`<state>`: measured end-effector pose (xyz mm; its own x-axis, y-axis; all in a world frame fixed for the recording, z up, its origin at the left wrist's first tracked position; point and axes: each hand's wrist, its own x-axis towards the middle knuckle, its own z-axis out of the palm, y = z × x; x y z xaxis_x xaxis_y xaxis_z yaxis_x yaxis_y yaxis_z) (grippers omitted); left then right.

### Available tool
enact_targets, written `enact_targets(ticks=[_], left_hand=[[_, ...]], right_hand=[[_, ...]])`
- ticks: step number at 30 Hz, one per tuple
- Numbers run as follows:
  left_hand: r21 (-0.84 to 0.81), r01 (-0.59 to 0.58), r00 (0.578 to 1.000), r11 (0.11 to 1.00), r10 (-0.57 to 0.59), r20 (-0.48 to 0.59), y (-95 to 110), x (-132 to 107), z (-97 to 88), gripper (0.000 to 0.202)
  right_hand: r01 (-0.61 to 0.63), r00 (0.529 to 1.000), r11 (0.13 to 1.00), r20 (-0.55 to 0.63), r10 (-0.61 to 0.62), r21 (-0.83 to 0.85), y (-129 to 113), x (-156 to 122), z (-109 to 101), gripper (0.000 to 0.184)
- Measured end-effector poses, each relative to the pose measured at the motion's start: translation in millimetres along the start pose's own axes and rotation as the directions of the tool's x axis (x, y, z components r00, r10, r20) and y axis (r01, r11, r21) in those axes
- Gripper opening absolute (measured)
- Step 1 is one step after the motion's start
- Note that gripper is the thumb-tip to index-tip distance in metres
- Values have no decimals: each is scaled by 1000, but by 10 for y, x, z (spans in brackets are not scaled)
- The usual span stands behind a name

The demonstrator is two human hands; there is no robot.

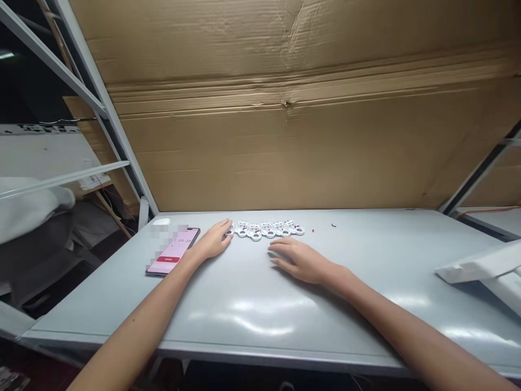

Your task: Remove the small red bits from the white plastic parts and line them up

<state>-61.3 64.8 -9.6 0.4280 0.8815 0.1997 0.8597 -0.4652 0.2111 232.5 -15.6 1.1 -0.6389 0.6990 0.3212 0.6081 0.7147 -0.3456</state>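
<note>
Glossy grey table (260, 326), left hand (211, 241) touching white pieces (255, 232).

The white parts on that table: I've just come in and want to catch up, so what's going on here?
A person has both bare hands on a grey table. The left hand is at the near end of a row of white parts, fingertips against it. The right hand lies flat just in front of the row, apart from it. A phone lies left of the left hand.
</note>
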Motion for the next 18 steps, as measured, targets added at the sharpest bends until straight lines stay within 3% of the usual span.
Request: enact_targets(ticks=[7, 10, 18], left_hand=[[27, 3, 1000, 1000, -4, 18, 116, 4, 29, 60], [17, -62, 998, 998, 62, -5, 212, 30, 51, 62], [-41, -126, 992, 991, 126, -8, 242, 114, 124, 47]], right_hand=[[12, 997, 1000, 77, -13, 9, -29, -12, 43, 32], [17, 997, 1000, 82, -17, -1, -21, -11, 46, 33], [-16, 996, 1000, 89, 18, -14, -52, -15, 41, 33]])
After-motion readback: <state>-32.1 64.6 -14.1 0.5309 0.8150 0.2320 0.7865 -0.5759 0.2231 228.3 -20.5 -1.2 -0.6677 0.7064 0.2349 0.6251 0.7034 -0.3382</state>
